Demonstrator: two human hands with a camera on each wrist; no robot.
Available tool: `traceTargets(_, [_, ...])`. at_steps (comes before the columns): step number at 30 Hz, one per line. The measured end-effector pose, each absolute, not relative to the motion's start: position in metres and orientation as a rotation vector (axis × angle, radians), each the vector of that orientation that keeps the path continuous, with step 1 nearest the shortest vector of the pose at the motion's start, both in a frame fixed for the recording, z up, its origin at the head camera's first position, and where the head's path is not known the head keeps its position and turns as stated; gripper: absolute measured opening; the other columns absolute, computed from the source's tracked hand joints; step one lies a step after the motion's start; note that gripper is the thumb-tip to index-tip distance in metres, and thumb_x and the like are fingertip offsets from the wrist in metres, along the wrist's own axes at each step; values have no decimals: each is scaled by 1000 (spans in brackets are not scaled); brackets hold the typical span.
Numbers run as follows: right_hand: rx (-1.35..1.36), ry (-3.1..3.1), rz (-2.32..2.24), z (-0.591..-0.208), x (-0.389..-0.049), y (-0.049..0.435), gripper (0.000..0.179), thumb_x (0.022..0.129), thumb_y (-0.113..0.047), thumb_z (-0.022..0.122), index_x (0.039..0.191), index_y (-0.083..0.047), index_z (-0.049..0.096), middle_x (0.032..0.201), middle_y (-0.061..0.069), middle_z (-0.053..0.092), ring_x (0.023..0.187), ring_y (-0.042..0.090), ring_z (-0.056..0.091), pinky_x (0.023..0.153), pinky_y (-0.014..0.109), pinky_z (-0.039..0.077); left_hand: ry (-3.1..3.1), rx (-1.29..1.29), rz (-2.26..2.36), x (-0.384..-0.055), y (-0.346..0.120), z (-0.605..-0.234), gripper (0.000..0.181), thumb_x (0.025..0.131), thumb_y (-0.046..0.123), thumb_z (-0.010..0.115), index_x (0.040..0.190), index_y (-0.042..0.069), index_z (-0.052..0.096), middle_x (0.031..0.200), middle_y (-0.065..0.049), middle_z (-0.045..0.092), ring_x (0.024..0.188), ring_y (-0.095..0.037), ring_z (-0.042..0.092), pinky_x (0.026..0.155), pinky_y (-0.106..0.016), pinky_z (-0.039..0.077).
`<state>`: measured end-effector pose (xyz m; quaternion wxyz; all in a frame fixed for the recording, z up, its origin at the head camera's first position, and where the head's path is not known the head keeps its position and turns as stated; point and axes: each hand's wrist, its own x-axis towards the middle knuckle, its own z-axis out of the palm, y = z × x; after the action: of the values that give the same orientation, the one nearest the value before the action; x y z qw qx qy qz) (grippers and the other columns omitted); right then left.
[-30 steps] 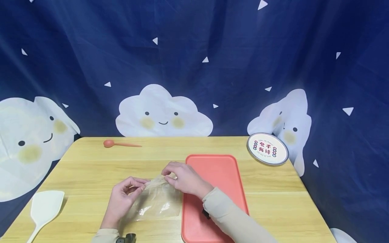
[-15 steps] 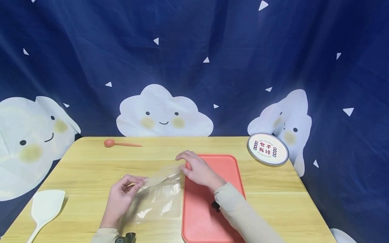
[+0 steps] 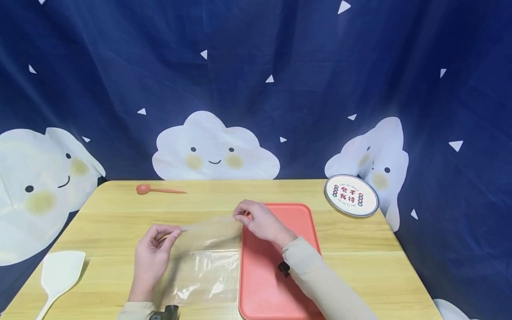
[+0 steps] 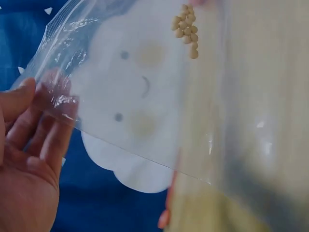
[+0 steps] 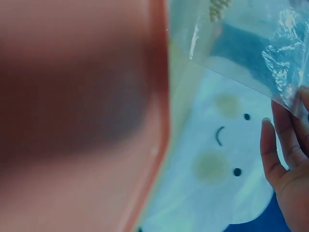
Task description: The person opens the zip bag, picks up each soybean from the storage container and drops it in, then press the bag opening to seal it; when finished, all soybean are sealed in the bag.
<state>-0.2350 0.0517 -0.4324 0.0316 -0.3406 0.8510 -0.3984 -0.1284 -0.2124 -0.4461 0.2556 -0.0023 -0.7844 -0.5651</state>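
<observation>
A clear plastic bag point(image 3: 208, 273) lies on the table with its upper edge raised between my two hands. My left hand point(image 3: 152, 258) pinches the bag's upper left corner between thumb and fingers. Opposite it, my right hand point(image 3: 262, 223) pinches the upper right corner, above the edge of the red tray point(image 3: 280, 284). In the left wrist view, a small cluster of round beige beans point(image 4: 186, 28) shows through the film. The same beans point(image 5: 218, 9) appear at the top of the right wrist view; whether they lie inside the bag I cannot tell.
A white spatula point(image 3: 62, 273) lies at the table's left, and a red spoon point(image 3: 145, 189) along the back edge. An oval plate with printed characters point(image 3: 351, 196) sits at the back right corner. Behind the table hangs a blue curtain point(image 3: 304, 102) with cloud faces.
My hands have moved apart, the right one away to the right and the left one slightly left. The bag's upper edge, bunched between them before, is now spread wide.
</observation>
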Motion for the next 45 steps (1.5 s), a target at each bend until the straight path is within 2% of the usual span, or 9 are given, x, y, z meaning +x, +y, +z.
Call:
traceTargets(8, [-1045, 2580, -1526, -398, -218, 60, 8, 96, -14, 65, 103, -16, 68, 95, -10, 62, 86, 9, 57, 75, 30, 53, -2070, -141, -1361, -123, -202, -414, 14, 90, -15, 60, 102, -10, 54, 89, -17, 72, 83, 0, 67, 65, -9, 47])
traceTargets(12, [-1134, 2533, -1726, -381, -209, 64, 10, 94, -8, 67, 103, -11, 69, 94, -4, 66, 86, 11, 61, 80, 31, 55, -1993, -281, -1378, -121, -200, -396, 17, 88, -20, 58, 103, -13, 53, 88, -11, 74, 89, -4, 69, 62, -11, 44])
traceTargets(16, [-1232, 2481, -1901, -361, -201, 72, 11, 90, -3, 70, 100, -8, 71, 91, -1, 68, 85, 13, 63, 78, 31, 56, -1888, -353, -1358, -117, -196, -376, 14, 84, -23, 61, 95, -14, 61, 85, -9, 74, 88, -8, 70, 65, -12, 49])
traceTargets(21, [-1341, 2379, -2070, -335, -188, 83, 11, 88, 1, 72, 97, -5, 71, 89, 7, 69, 85, 19, 63, 73, 31, 55, -1618, -494, -1507, -115, -186, -351, 7, 82, -25, 60, 88, -21, 61, 81, -18, 72, 78, -15, 72, 69, -16, 55])
traceTargets(25, [-1410, 2428, -2121, -319, -181, 96, 13, 87, 6, 70, 97, -3, 70, 89, 8, 68, 86, 21, 62, 76, 29, 54, -1522, -635, -1683, -116, -176, -341, 8, 83, -27, 56, 89, -24, 59, 81, -24, 71, 76, -21, 73, 72, -21, 58])
traceTargets(31, [-1353, 2643, -2115, -305, -176, 118, 18, 84, 12, 69, 96, -2, 71, 86, 5, 66, 80, 19, 60, 74, 28, 52, -1648, -763, -1748, -123, -159, -339, 14, 87, -25, 52, 95, -19, 61, 87, -23, 71, 76, -22, 73, 70, -27, 60])
traceTargets(37, [-1361, 2996, -1786, -295, -169, 134, 20, 87, 3, 69, 105, -6, 70, 97, 0, 66, 93, 17, 60, 82, 29, 48, -1792, -737, -1749, -133, -131, -342, 14, 91, -17, 56, 97, -9, 65, 88, -19, 72, 73, -25, 72, 67, -31, 61])
traceTargets(40, [-1527, 3063, -1607, -290, -165, 133, 20, 93, -14, 66, 110, -3, 67, 107, 5, 65, 103, 24, 58, 90, 33, 45, -1865, -715, -1651, -139, -118, -343, 12, 91, -13, 60, 97, -5, 67, 86, -14, 73, 70, -22, 71, 60, -26, 59])
traceTargets(45, [-1718, 3049, -1171, -285, -163, 121, 38, 100, -37, 57, 116, -4, 64, 118, 7, 61, 111, 24, 54, 95, 37, 43, -1878, -736, -1597, -145, -100, -343, 15, 90, -13, 62, 95, 0, 68, 84, -8, 73, 65, -15, 66, 52, -20, 53])
